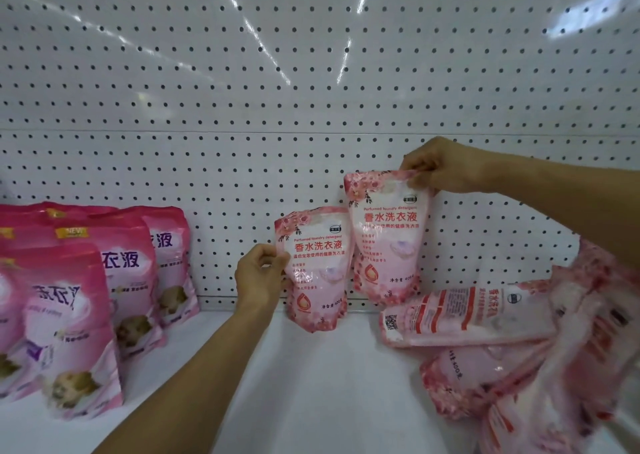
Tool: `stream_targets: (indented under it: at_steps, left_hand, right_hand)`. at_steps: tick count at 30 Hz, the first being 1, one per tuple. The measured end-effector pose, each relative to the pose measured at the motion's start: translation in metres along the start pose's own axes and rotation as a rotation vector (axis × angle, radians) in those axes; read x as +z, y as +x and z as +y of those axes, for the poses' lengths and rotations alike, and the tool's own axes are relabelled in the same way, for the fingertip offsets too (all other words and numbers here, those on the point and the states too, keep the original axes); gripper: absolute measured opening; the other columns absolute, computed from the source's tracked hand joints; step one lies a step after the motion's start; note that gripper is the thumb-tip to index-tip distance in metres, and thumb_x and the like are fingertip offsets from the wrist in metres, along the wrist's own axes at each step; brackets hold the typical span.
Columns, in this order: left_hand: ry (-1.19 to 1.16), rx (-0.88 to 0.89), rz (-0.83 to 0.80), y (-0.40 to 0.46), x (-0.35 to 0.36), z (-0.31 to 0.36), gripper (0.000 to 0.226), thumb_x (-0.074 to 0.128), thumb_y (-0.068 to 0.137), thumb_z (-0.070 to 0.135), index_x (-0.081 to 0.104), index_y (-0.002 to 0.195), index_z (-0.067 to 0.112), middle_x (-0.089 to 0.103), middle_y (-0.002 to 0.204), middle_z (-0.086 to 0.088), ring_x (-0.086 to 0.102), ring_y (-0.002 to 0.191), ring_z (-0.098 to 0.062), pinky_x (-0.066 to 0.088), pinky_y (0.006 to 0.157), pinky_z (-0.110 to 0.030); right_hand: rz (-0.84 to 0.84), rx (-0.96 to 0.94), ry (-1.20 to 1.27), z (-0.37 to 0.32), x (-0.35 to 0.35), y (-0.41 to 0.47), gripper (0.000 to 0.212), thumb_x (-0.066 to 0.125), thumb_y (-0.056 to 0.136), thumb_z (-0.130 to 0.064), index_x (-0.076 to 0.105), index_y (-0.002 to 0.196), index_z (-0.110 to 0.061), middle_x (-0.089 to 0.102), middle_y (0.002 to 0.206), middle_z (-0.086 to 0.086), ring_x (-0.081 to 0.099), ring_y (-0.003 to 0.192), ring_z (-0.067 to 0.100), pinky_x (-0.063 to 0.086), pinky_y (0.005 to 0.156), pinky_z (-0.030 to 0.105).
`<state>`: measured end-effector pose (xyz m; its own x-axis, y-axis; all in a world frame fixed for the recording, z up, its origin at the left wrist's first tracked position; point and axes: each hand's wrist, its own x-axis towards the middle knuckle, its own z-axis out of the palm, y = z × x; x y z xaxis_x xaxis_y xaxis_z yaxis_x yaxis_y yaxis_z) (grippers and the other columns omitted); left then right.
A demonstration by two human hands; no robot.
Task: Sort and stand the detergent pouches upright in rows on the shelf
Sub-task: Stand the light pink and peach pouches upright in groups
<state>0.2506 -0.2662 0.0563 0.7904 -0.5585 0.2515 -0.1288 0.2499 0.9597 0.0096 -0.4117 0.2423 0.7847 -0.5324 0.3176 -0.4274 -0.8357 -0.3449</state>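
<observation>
Tumbled pale pink pouches [519, 356] lie flat in a heap at our near right on the shelf [311, 384]. Farther back, our left hand [258, 277] pinches the left edge of one standing pouch [317, 273], and our right hand [446, 166] pinches the top seam of its taller-held neighbour [388, 242] against the pegboard [311, 90]. Darker pink bags [86, 298] stand in rows at far left. These pouches look soft, sloshy and slick, so we judge the stiff top seam the best hold.
</observation>
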Motion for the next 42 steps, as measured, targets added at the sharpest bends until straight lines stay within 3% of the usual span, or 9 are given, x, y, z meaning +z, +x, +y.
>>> stream_targets:
  at_steps: [7, 11, 13, 16, 19, 25, 30, 34, 42]
  left_hand:
    - [0.039, 0.019, 0.050, -0.003, 0.006, -0.002, 0.008, 0.063, 0.095, 0.014, 0.057, 0.089, 0.013, 0.066, 0.097, -0.005, 0.070, 0.090, -0.032, 0.061, 0.073, -0.044]
    - [0.498, 0.488, 0.215, -0.043, 0.021, 0.024, 0.025, 0.068, 0.090, 0.026, 0.044, 0.099, 0.025, 0.047, 0.098, 0.009, 0.053, 0.088, -0.012, 0.049, 0.072, -0.031]
    - [0.571, 0.797, -0.109, -0.080, 0.040, 0.041, 0.020, 0.069, 0.088, 0.032, 0.052, 0.098, 0.030, 0.053, 0.095, 0.011, 0.051, 0.086, -0.008, 0.049, 0.073, -0.027]
    - [0.798, 0.910, -0.758, -0.122, 0.087, 0.037, 0.039, 0.066, 0.089, 0.043, 0.061, 0.123, 0.023, 0.065, 0.116, 0.004, 0.058, 0.105, -0.014, 0.049, 0.093, -0.034]
    - [0.798, 0.954, -0.888, -0.143, 0.125, 0.039, 0.036, 0.065, 0.093, 0.028, 0.064, 0.124, 0.011, 0.068, 0.118, -0.009, 0.061, 0.106, -0.028, 0.048, 0.086, -0.034]
    - [0.777, 1.029, -0.749, -0.144, 0.115, 0.030, 0.018, 0.049, 0.098, 0.011, 0.066, 0.098, 0.004, 0.071, 0.091, -0.016, 0.065, 0.072, -0.033, 0.054, 0.064, -0.039]
    - [0.435, 0.563, -0.477, -0.125, 0.077, 0.032, 0.023, 0.039, 0.106, 0.021, 0.055, 0.089, 0.024, 0.058, 0.079, 0.004, 0.053, 0.071, -0.014, 0.043, 0.062, -0.021]
    - [0.188, 0.413, -0.219, -0.107, 0.037, 0.032, 0.028, 0.042, 0.105, 0.026, 0.053, 0.081, 0.015, 0.062, 0.079, -0.012, 0.055, 0.068, -0.023, 0.049, 0.061, -0.037]
    - [0.071, 0.229, 0.076, -0.080, -0.028, 0.019, 0.028, 0.043, 0.104, 0.023, 0.050, 0.083, 0.005, 0.050, 0.076, -0.019, 0.046, 0.070, -0.020, 0.044, 0.064, -0.037]
  right_hand:
    - [-0.041, 0.096, 0.035, 0.008, 0.002, -0.001, 0.020, 0.058, 0.093, -0.002, 0.071, 0.089, -0.016, 0.073, 0.095, 0.010, 0.071, 0.090, 0.028, 0.060, 0.074, 0.042]
    - [-0.014, 0.106, -0.003, 0.003, 0.001, -0.006, 0.019, 0.057, 0.093, -0.002, 0.071, 0.092, -0.015, 0.073, 0.096, 0.012, 0.069, 0.092, 0.037, 0.060, 0.074, 0.049]
    - [0.020, 0.096, -0.016, 0.001, 0.001, -0.010, 0.017, 0.057, 0.093, -0.002, 0.072, 0.095, -0.011, 0.072, 0.096, 0.015, 0.068, 0.090, 0.042, 0.060, 0.071, 0.050]
    - [0.060, 0.077, -0.022, -0.005, 0.000, -0.015, 0.014, 0.059, 0.093, -0.005, 0.072, 0.097, -0.003, 0.071, 0.092, 0.020, 0.067, 0.085, 0.046, 0.060, 0.068, 0.052]
    - [0.075, 0.064, -0.056, -0.012, -0.006, -0.021, 0.013, 0.059, 0.094, -0.008, 0.072, 0.090, -0.005, 0.068, 0.079, 0.011, 0.064, 0.066, 0.034, 0.059, 0.059, 0.040]
    - [0.154, 0.093, -0.059, -0.008, -0.025, -0.035, 0.016, 0.056, 0.093, -0.001, 0.071, 0.098, -0.003, 0.070, 0.092, 0.016, 0.069, 0.075, 0.035, 0.061, 0.064, 0.043]
    - [0.165, 0.106, 0.000, -0.005, -0.030, -0.037, 0.018, 0.055, 0.093, 0.002, 0.070, 0.094, -0.008, 0.068, 0.088, 0.008, 0.068, 0.073, 0.023, 0.058, 0.060, 0.035]
    - [0.131, 0.100, 0.028, -0.009, -0.019, -0.031, 0.020, 0.056, 0.092, 0.005, 0.069, 0.091, -0.010, 0.070, 0.089, 0.012, 0.070, 0.079, 0.031, 0.061, 0.067, 0.042]
    - [-0.017, 0.104, 0.033, -0.005, 0.028, -0.020, 0.013, 0.060, 0.093, -0.006, 0.073, 0.092, -0.007, 0.071, 0.094, 0.019, 0.065, 0.071, 0.031, 0.059, 0.065, 0.041]
